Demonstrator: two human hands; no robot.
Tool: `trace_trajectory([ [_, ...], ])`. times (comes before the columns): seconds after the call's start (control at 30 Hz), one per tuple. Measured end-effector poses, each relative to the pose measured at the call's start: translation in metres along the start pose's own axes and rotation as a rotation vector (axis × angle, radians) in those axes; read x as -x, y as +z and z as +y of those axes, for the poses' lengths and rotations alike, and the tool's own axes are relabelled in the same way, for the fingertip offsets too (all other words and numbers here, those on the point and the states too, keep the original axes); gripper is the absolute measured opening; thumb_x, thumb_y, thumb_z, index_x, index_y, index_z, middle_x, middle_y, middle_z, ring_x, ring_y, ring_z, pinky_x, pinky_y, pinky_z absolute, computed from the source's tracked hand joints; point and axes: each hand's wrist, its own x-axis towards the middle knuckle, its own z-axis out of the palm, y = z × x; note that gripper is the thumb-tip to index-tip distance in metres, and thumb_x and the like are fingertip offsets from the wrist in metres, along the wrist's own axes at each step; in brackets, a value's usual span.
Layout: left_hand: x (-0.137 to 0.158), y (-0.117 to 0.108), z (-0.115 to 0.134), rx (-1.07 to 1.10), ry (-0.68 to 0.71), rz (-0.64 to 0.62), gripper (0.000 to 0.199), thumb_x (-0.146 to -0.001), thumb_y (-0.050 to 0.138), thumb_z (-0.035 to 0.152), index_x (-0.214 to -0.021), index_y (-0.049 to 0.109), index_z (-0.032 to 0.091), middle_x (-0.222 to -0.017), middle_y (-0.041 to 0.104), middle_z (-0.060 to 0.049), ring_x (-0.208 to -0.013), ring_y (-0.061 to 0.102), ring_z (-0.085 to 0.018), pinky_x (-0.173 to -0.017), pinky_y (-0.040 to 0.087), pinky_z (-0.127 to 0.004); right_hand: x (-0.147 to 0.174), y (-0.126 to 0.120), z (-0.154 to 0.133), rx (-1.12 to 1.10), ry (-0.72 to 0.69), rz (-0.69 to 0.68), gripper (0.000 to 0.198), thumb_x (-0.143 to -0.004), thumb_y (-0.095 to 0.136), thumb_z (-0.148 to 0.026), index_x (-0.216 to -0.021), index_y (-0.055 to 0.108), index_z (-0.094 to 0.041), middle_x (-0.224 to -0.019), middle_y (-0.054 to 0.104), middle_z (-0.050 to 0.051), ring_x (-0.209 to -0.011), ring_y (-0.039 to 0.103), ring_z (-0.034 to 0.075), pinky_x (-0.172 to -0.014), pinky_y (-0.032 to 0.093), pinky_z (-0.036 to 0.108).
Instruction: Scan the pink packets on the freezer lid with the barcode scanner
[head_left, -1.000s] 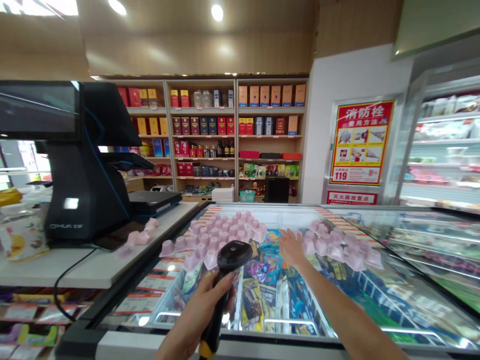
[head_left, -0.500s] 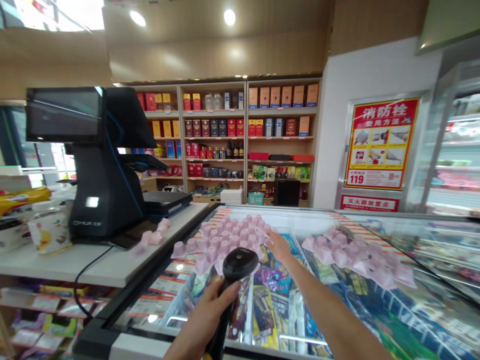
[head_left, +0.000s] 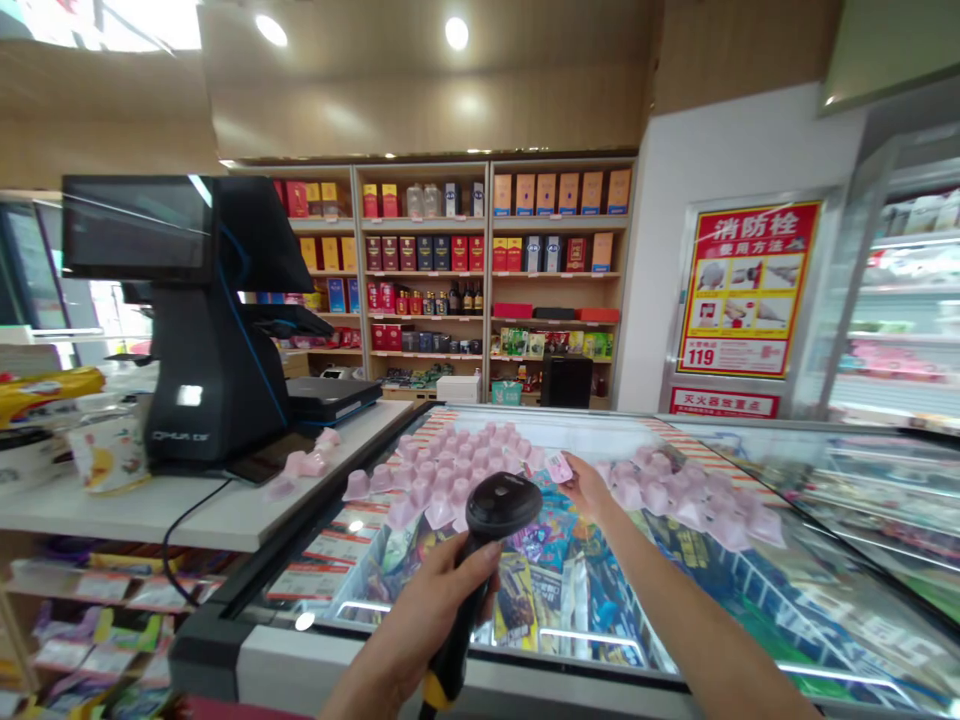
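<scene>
A black barcode scanner [head_left: 501, 505] with a yellow-tipped handle is wrapped in the fingers of my left hand [head_left: 439, 595], its head raised above the freezer's glass. Beyond it, my right hand [head_left: 591, 488] pinches a small pink cup [head_left: 558, 467] whose printed face is turned toward me. A big cluster of pink cups [head_left: 427, 478] sits on the glass left of my right hand. Another group of pink cups [head_left: 686, 498] lies to the right. Under the glass, the chest freezer [head_left: 367, 655] holds many bagged goods. The scanner hides part of the left cluster.
On the left counter [head_left: 255, 515] stand a black cash register [head_left: 217, 400], several loose pink cups [head_left: 306, 462] and a printed paper cup [head_left: 109, 452]. A black cable [head_left: 169, 550] hangs off the counter. Shelves of boxed goods [head_left: 424, 255] stand behind the freezer.
My right hand has lifted a pink cup from the edge of the left cluster and drawn it rightward, turning its printed face toward me. The scanner has shifted slightly right and up.
</scene>
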Motion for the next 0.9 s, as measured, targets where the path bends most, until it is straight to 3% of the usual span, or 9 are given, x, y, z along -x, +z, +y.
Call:
trace_trajectory([
  [0.13,0.007,0.007,0.004,0.033,-0.001,-0.025,0.025,-0.068,0.055,0.038,-0.068,0.048,0.014,-0.055,0.049,0.003,-0.047,0.043,-0.006,-0.049,0.032,-0.020,0.002,-0.012,-0.008,-0.037,-0.003,0.056,0.017,-0.060,0.057,-0.027,-0.075,0.054,-0.019,-0.051,0.057,-0.004,-0.047,0.049,0.010,-0.050,0.038,0.022],
  [0.3,-0.003,0.010,0.000,0.062,-0.024,-0.017,0.029,-0.062,0.060,0.042,-0.065,0.050,0.015,-0.054,0.050,0.003,-0.045,0.043,-0.006,-0.047,0.032,-0.020,0.003,-0.024,-0.011,0.126,-0.086,0.090,0.025,-0.063,0.052,-0.033,-0.084,0.055,-0.018,-0.055,0.057,-0.002,-0.051,0.052,0.012,-0.052,0.039,0.025],
  [0.5,-0.028,0.009,-0.008,0.003,0.018,0.046,0.029,-0.065,0.056,0.043,-0.065,0.049,0.014,-0.053,0.049,0.003,-0.044,0.044,-0.006,-0.046,0.033,-0.020,-0.002,-0.036,-0.011,1.199,-0.580,0.144,0.029,-0.067,0.046,-0.023,-0.092,0.057,-0.012,-0.090,0.061,0.011,-0.086,0.053,0.022,-0.079,0.037,0.032],
  [0.67,-0.048,0.010,-0.011,-0.010,0.066,0.046,0.029,-0.068,0.052,0.043,-0.067,0.047,0.015,-0.052,0.048,0.004,-0.045,0.044,-0.007,-0.047,0.033,-0.020,-0.004,-0.053,-0.011,1.656,-0.644,0.122,0.028,-0.067,0.043,-0.010,-0.091,0.058,-0.011,-0.091,0.058,0.012,-0.091,0.049,0.021,-0.084,0.033,0.030],
  [0.8,-0.057,0.015,-0.013,0.031,0.084,0.057,0.028,-0.070,0.051,0.042,-0.068,0.047,0.015,-0.053,0.048,0.004,-0.045,0.043,-0.006,-0.046,0.033,-0.020,-0.012,-0.039,-0.009,1.675,-0.678,0.211,0.027,-0.071,0.043,-0.016,-0.094,0.057,-0.012,-0.095,0.057,0.011,-0.094,0.047,0.023,-0.085,0.031,0.033],
  [0.9,-0.061,0.017,-0.018,0.043,0.057,0.049,0.028,-0.068,0.053,0.042,-0.067,0.046,0.015,-0.052,0.047,0.004,-0.044,0.043,-0.006,-0.045,0.033,-0.020,-0.031,-0.009,0.001,1.497,-0.655,0.109,0.032,-0.073,0.041,-0.016,-0.103,0.052,-0.013,-0.106,0.055,0.010,-0.102,0.044,0.021,-0.089,0.028,0.031],
])
